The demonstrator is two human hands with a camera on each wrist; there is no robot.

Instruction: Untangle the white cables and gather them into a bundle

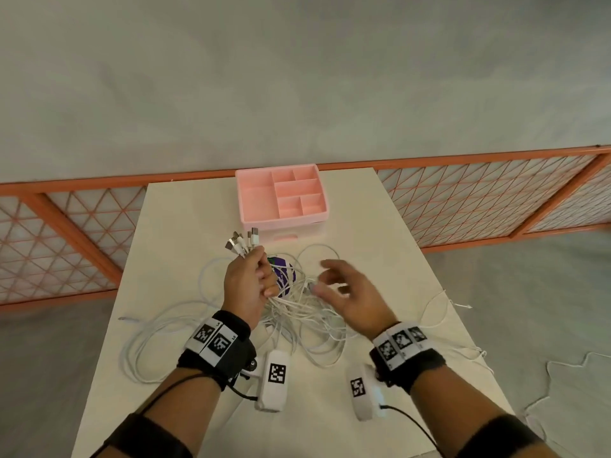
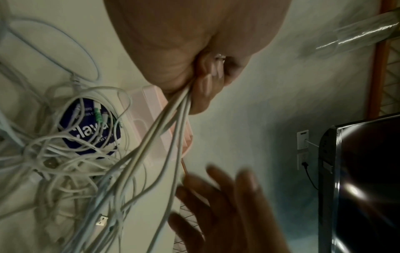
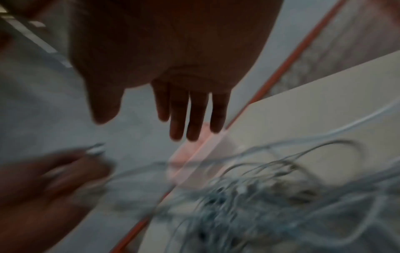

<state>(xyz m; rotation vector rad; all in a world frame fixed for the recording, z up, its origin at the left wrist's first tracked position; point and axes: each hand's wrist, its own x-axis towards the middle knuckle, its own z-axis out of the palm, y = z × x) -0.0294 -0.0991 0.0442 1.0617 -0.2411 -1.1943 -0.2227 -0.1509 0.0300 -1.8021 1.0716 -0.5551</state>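
Note:
A tangle of white cables (image 1: pixel 297 312) lies on the middle of the white table (image 1: pixel 178 226). My left hand (image 1: pixel 248 279) is raised above it and grips several cables in a fist, their USB plugs (image 1: pixel 243 242) fanning out above the fingers. The held strands (image 2: pixel 171 119) run down from the fist into the tangle (image 2: pixel 71 162). My right hand (image 1: pixel 344 289) hovers over the right side of the tangle with fingers spread, holding nothing. In the blurred right wrist view its straight fingers (image 3: pixel 190 111) hang above the cables (image 3: pixel 259 196).
A pink compartment tray (image 1: pixel 244 200) stands at the table's far edge. A round purple sticker or disc (image 1: pixel 284 276) lies under the cables. Loose cable loops (image 1: pixel 139 342) reach towards the table's left edge. An orange mesh fence (image 1: pixel 496 193) runs behind. A dark screen (image 2: pixel 368 171) stands nearby.

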